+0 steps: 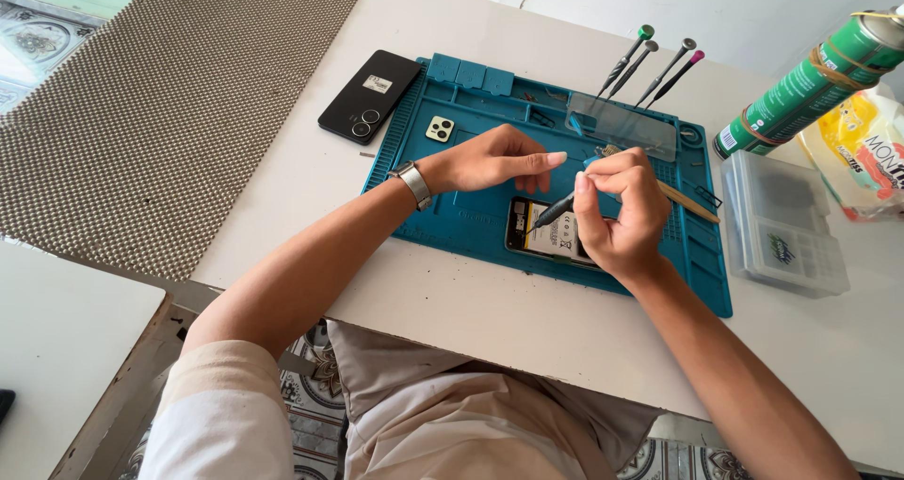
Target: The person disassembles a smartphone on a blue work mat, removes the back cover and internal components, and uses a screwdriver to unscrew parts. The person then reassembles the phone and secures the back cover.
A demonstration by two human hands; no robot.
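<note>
An opened phone (546,235) lies on the blue repair mat (452,207), its battery and inner parts showing. My right hand (617,212) grips a dark screwdriver (554,211) whose tip points down at the phone's left end. My left hand (494,158), with a watch on the wrist, hovers over the mat just behind the phone, fingers pinched together near the screwdriver's top; whether it holds something small I cannot tell.
A black phone back cover (369,95) lies left of the mat, a small camera bezel (439,128) on it. Several screwdrivers (650,66) stand behind. A clear parts box (783,224), a green spray can (810,80), a wooden stick (692,202) and a brown textured mat (151,113) surround.
</note>
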